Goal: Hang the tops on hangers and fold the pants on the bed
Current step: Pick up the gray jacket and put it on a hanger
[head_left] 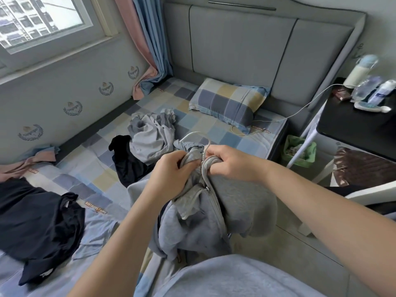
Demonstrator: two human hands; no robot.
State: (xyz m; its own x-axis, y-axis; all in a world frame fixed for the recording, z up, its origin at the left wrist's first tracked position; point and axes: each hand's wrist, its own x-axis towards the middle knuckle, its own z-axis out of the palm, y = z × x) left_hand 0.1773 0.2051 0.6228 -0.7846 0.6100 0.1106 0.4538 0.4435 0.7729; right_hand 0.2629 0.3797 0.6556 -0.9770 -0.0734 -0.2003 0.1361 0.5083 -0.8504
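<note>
A grey zip-up hoodie [242, 202] hangs in front of me over the bed's edge. My left hand [171, 172] grips the left side of its collar. My right hand [229, 162] grips the right side of the collar. The thin hook of a light hanger [194, 135] sticks up between my hands; the rest of the hanger is hidden in the cloth. On the checked bed [102, 168] lie a crumpled grey garment [150, 133], a black garment [126, 163] beside it, and a pile of black clothes [40, 221] at the near left.
A checked pillow [227, 103] lies against the grey headboard [246, 43]. To the right stand a black side table [355, 125] with bottles, a white cable, a green bin [300, 151] on the floor and a chair. The wall, the window and curtains bound the bed's left side.
</note>
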